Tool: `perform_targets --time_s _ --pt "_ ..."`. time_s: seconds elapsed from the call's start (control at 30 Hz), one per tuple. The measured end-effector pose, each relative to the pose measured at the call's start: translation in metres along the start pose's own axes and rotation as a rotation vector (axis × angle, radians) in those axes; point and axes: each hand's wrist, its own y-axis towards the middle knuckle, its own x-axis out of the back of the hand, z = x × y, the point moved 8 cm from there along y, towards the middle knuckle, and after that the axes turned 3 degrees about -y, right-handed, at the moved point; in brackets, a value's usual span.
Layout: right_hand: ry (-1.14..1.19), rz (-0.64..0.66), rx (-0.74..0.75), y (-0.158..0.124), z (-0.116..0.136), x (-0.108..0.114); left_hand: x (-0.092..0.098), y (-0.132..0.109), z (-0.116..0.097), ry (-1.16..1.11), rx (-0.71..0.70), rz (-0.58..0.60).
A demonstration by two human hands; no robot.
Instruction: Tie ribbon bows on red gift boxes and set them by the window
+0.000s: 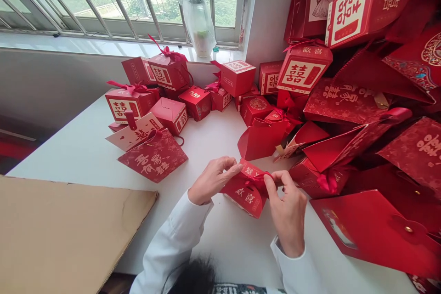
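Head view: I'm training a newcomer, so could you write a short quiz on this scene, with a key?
1. True or false: the right hand pinches a ribbon.
2. Which is nearer the cardboard?
A) left hand
B) right hand
3. Fill in: the plastic bag stands on the ____.

Key: 1. True. 2. A. 3. Windowsill.

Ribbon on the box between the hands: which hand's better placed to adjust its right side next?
Probably the right hand: its thumb and finger pinch the ribbon there, while the left hand sits at the opposite side of the box.
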Motion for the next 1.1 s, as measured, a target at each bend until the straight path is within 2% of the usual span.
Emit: perform_targets --time_s 0.2,0.37,0.6,0.7,0.93,1.1 --pt "-0.028 -0.101 0.030 -0.011 0.001 0.004 0.000 0.001 0.004 0.004 -0.021 -0.031" --pt "-0.028 -0.092 0.001 -0.011 0.000 0.004 -0.001 -0.004 -0.001 0.063 -0.064 -0.078" --pt "0.126 -0.021 -0.098 -0.008 -0.003 0.008 0.012 -0.032 -0.015 0.143 -0.169 -0.282" --pt "0.149 -0.012 -0.104 -0.002 -0.001 0.012 0.011 -0.044 -0.018 0.224 -0.221 -0.318" --pt "0.005 0.164 0.000 0.022 0.003 0.001 0.004 -0.061 -0.018 0.321 -0.369 -0.428" --pt "0.000 0.283 0.064 0.029 0.002 -0.005 -0.003 -0.060 -0.015 0.330 -0.334 -0.426"
